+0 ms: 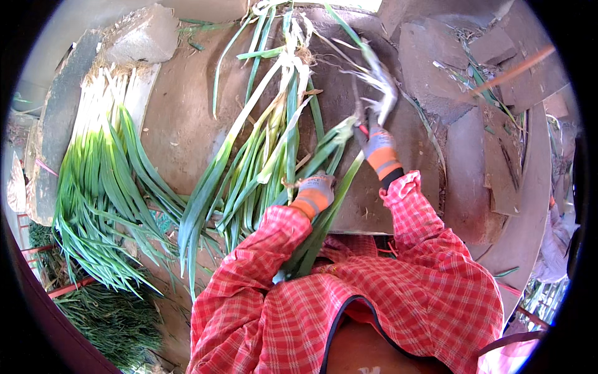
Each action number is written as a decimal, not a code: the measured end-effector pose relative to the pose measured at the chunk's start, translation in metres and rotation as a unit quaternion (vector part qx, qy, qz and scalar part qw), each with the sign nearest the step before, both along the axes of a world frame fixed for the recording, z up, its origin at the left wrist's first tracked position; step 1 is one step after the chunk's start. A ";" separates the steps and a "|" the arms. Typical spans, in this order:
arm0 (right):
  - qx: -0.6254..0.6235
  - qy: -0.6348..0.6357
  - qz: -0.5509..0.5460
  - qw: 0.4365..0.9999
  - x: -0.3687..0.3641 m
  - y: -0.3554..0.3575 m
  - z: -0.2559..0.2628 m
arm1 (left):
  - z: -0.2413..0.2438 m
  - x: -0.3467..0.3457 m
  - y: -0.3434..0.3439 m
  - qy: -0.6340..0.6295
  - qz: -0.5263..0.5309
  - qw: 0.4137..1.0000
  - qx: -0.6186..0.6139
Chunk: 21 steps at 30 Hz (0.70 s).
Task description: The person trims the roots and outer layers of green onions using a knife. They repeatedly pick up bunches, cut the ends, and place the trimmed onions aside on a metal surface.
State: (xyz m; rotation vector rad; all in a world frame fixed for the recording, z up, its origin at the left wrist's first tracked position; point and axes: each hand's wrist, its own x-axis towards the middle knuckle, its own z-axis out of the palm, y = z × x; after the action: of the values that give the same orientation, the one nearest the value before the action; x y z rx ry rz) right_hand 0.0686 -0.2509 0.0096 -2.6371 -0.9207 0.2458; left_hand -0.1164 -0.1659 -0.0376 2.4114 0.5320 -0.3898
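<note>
My left hand (312, 192), in a grey and orange work glove, is closed on the green leaves of a green onion. My right hand (379, 142), gloved alike, is closed around a small tool with a red handle (363, 129), whose type I cannot tell. A white onion stem (387, 100) with loose, peeling skin rises beside its fingers; the contact between them is unclear. In front of and left of my left hand lies a loose pile of untrimmed green onions (275, 126) with roots and dry outer leaves. Farther left is a neat bundle of green onions (100, 140), white ends away from me.
A stone block (140, 35) stands behind the neat bundle. Brick and stone pieces (425, 65) with leaf scraps border the brown work surface (177, 135) on the right. Dark green leaves (107, 318) are heaped low on the left. Part of another person's sleeve (553, 243) shows at far right.
</note>
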 end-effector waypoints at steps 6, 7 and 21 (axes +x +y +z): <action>-0.039 0.022 0.140 0.989 -0.053 0.003 -0.058 | 0.041 -0.041 0.053 -0.029 0.021 0.970 0.240; -0.047 0.033 0.131 0.990 -0.058 0.004 -0.059 | 0.033 -0.052 0.071 -0.034 0.023 0.973 0.225; -0.097 0.057 0.215 0.970 -0.130 -0.012 -0.010 | 0.044 -0.076 0.084 -0.087 0.059 0.982 0.157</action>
State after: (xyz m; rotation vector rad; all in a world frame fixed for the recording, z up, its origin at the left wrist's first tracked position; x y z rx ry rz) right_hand -0.0614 -0.2629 -0.0005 -2.5264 -1.4890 0.6130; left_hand -0.1928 -0.0823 0.0064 2.6647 0.6950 -0.0431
